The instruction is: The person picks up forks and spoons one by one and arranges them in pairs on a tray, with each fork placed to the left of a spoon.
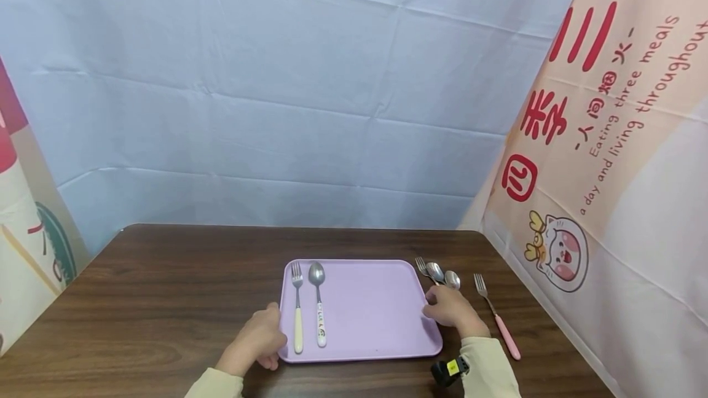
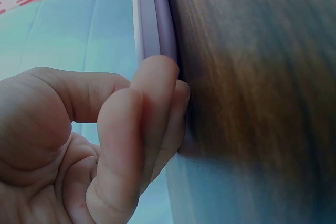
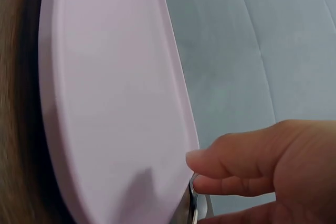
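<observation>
A lilac rectangular tray (image 1: pixel 376 312) lies on the dark wooden table. Along its left side rest a fork (image 1: pixel 298 327) with a cream handle and a spoon (image 1: pixel 321 324) with a patterned white handle. My left hand (image 1: pixel 259 335) grips the tray's left edge with curled fingers; in the left wrist view, fingertips (image 2: pixel 160 69) meet the rim. On the opposite edge, my right hand (image 1: pixel 450 310) holds the rim, thumb (image 3: pixel 202 162) on top and the other fingers outside it. Some of those fingertips are hidden. Beside that hand lie a fork (image 1: pixel 421 265) and two spoons (image 1: pixel 434 271), their handles mostly covered.
A fork (image 1: pixel 507 333) with a pink handle lies on the table (image 1: pixel 166 300), right of my right hand. Pale blue cloth (image 1: pixel 298 109) hangs behind the table. A printed cloth (image 1: pixel 625 214) borders the right side, and another printed cloth stands at the left.
</observation>
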